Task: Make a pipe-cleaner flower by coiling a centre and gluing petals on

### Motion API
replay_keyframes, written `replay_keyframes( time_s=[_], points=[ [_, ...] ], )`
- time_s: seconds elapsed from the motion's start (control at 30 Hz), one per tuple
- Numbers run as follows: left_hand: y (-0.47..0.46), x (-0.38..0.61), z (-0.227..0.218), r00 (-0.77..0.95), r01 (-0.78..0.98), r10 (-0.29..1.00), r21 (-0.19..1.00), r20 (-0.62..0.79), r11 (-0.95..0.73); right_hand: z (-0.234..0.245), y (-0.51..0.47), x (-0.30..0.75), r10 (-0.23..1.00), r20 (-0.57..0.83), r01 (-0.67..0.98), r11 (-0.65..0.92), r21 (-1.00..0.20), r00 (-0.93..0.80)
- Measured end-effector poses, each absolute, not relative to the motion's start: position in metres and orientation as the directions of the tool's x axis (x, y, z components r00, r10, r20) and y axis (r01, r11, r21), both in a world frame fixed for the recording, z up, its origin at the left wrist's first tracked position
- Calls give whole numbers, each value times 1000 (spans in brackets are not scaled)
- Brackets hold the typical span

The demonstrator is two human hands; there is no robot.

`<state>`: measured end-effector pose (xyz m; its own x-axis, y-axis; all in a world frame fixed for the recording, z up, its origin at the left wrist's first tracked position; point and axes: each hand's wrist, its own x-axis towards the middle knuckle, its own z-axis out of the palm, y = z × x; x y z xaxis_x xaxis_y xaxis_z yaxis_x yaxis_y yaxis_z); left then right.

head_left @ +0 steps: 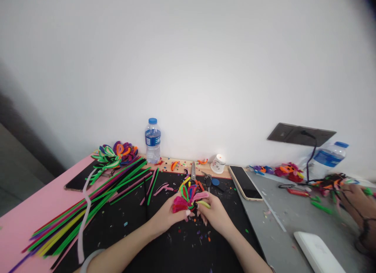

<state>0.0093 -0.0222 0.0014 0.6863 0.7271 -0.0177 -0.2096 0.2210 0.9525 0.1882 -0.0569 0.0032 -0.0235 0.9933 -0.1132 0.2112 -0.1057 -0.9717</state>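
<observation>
Holding a bunch of fuzzy wire loops [192,192] over the black part of the desk [164,253], both hands meeting around it at lower middle. Reaching in from 7 o'clock with the left hand [167,216], forearm slanting, closed on the bunch's 9 o'clock side, thumb laid along its near edge toward 3. Coming from 5 o'clock with the right hand [216,214], turned inward, thumb and fingers pinching the 3 o'clock side and partly hiding the bunch's underside. Fanning out magenta toward 9, yellow toward 11, pink toward 2; long axis running roughly 9 to 3.

Close beyond, at 12, scissors [193,171]; at 1, keys [208,181], then a paper cup [218,164]. At 11, upright by the wall [194,69], a water bottle [152,141]. At 9, a sheaf of fuzzy wires [64,232], crossed by a pale strip [80,241]; at 10, looped flowers [107,157]. Toward 3, a phone [246,183] and, well apart, a co-worker's blurred hand [352,200]. Scattered all about, bright scraps [125,224].
</observation>
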Motion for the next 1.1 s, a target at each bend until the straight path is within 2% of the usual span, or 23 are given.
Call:
replay_keyframes(
  time_s=[0.23, 0.73, 1.1],
  points=[
    [-20, 7, -5, 666, -241, 739, 907, -104, 345, 4, -58, 187, 993, -114, 191, -108, -976, -19],
    [-18, 5, -13, 685, -314, 723, 859, -89, 404, 2, -58, 188, 995, -95, 215, -90, -972, -15],
    [-17, 6, 2, 710, -324, 696, 825, -111, 463, 9, -58, 188, 995, -36, 269, -58, -961, 88]
  ],
)
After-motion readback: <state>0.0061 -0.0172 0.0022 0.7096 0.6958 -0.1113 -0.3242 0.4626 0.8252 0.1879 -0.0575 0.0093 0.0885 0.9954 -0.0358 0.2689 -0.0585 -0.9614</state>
